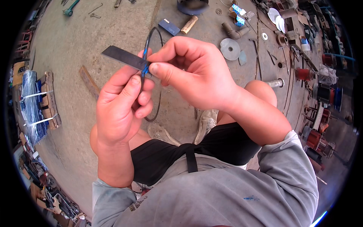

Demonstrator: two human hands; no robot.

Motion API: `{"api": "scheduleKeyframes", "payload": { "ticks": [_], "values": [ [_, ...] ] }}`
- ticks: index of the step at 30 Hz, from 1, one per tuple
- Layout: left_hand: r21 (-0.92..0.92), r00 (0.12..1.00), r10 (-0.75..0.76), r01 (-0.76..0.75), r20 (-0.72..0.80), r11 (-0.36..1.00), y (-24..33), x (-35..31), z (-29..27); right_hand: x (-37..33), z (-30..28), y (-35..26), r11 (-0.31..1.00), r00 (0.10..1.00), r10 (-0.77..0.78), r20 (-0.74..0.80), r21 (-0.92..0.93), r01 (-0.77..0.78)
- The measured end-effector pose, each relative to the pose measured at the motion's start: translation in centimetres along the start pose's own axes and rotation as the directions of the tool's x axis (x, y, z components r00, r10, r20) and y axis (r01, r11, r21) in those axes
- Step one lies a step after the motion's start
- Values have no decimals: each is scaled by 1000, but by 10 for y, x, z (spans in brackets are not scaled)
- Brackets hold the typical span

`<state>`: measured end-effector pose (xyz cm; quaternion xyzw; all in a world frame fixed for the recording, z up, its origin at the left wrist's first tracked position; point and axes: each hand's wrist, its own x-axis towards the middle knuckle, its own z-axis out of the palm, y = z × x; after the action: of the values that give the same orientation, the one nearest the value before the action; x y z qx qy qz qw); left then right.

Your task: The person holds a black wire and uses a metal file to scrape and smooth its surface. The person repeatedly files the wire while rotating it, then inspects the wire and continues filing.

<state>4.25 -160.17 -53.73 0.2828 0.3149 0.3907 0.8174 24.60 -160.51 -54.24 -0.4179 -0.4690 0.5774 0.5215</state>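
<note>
A thin black hoop (pixel 148 38), like a rubber ring or cable loop, stands roughly upright between my hands. Blue patches (pixel 145 69) mark its near-left side. My left hand (pixel 117 113) pinches the hoop between thumb and fingers, just below the blue. A flat dark blade (pixel 123 56) with a slanted end lies across the hoop, pointing to the left. Its right end is gripped by the thumb and forefinger of my right hand (pixel 200 72). Blade and hoop seem to meet at the blue patch, but fingertips partly hide the contact.
On the concrete floor ahead lie a blue box (pixel 169 27), a wooden piece (pixel 189 24), a pipe elbow (pixel 234 31) and a grey disc (pixel 230 49). Tools and parts crowd the right side. A plastic-wrapped bundle (pixel 30 102) sits at left.
</note>
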Motion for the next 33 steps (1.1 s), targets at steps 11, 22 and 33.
{"api": "scheduleKeyframes", "payload": {
  "ticks": [11, 22, 33],
  "values": [
    [52, 1000, 22, -21, -8, 998, 0, -1, 7, 1, -7, -5, 992, 997, 49, 54, -116, -42],
    [108, 1000, 2, -1, 0, 994, 0, 1, 4, 1, -7, -4, 988, 997, 33, 63, -155, -23],
    [99, 1000, 16, -14, -14, 995, -2, 3, 3, 2, -7, 4, 989, 996, -77, 52, -126, 83]
  ]
}}
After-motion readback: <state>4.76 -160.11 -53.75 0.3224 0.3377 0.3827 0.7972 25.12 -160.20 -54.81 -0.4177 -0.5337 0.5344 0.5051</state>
